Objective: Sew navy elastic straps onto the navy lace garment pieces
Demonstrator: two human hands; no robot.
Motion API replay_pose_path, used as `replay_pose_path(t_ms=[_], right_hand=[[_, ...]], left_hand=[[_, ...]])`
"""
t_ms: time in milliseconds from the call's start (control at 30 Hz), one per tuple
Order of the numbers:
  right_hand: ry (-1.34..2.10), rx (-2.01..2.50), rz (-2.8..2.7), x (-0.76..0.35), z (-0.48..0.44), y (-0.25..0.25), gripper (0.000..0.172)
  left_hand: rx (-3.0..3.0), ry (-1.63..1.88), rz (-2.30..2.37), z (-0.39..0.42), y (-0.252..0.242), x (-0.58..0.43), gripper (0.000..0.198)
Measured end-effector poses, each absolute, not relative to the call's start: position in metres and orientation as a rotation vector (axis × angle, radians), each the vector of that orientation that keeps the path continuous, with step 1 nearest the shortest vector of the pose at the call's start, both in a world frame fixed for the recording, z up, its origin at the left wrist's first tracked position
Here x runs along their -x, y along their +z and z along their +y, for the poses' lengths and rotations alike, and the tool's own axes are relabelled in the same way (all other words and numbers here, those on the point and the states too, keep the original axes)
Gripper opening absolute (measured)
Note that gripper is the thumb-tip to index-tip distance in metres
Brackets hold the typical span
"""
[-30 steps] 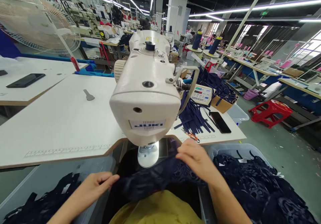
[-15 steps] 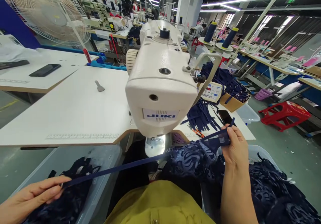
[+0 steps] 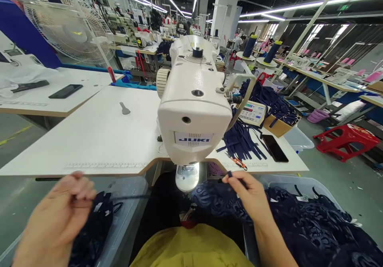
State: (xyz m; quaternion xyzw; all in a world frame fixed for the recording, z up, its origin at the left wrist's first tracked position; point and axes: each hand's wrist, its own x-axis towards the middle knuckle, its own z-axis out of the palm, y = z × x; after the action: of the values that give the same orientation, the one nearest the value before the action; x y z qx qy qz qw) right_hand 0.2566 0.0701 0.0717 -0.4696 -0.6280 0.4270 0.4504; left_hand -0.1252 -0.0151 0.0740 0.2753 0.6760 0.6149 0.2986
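My left hand [image 3: 64, 207], blurred by motion, is raised over the left bin with its fingers curled closed. Whether anything is in them is hidden. A dark, smeared fabric strap [image 3: 131, 197] stretches to the right of it, and I cannot tell if it reaches the fingers. My right hand [image 3: 247, 191] pinches a navy strip whose short end sticks up from the fingertips. Beside this hand a navy patterned lace piece [image 3: 209, 198] hangs over my lap. The white sewing machine [image 3: 194, 111] stands between my hands, its lit sewing area [image 3: 187, 176] just above the lace.
Clear plastic bins [image 3: 128, 211] flank my lap; dark garments [image 3: 311, 219] fill the right one. On the table [image 3: 98, 135] lie a flat metal piece [image 3: 125, 108], navy strips [image 3: 243, 139], orange snips [image 3: 237, 162] and a phone [image 3: 275, 148]. A red stool [image 3: 347, 139] stands right.
My left hand has risen and moved right, its fingers now curled. My right hand has moved left and down, closer to the machine. The strap no longer stretches taut between them.
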Motion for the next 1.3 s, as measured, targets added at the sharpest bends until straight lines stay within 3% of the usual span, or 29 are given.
replay_pose_path(t_ms=[133,267,400,533,733,967,1133,1300], right_hand=[[0.99,0.994,-1.831,-0.219,0.052,0.076,0.014],[0.561,0.885,-2.049,-0.198,0.044,0.076,0.013],[0.152,0.851,-2.191,-0.193,0.042,0.075,0.012],[-0.02,0.835,-2.213,-0.189,0.04,0.08,0.013],[0.171,0.917,-2.134,-0.18,0.038,0.079,0.017],[0.566,0.879,-2.051,-0.181,0.04,0.067,0.018],[0.96,0.879,-2.089,-0.193,0.042,0.076,0.033],[0.884,0.912,-2.161,-0.198,0.045,0.074,0.018]], left_hand=[[-0.851,1.33,1.553,-0.008,0.075,0.038,0.035],[-1.208,0.998,1.494,-0.005,0.075,-0.011,0.038],[-1.553,1.012,1.638,-0.003,0.077,-0.02,0.031],[-2.067,1.133,1.644,-0.006,0.069,-0.016,0.016],[-2.759,1.058,1.626,-0.011,0.069,-0.007,0.032],[-2.807,1.024,1.656,-0.011,0.068,-0.011,0.028],[-2.778,0.948,1.819,-0.012,0.065,-0.013,0.025],[-2.751,0.954,1.843,-0.01,0.067,-0.018,0.024]])
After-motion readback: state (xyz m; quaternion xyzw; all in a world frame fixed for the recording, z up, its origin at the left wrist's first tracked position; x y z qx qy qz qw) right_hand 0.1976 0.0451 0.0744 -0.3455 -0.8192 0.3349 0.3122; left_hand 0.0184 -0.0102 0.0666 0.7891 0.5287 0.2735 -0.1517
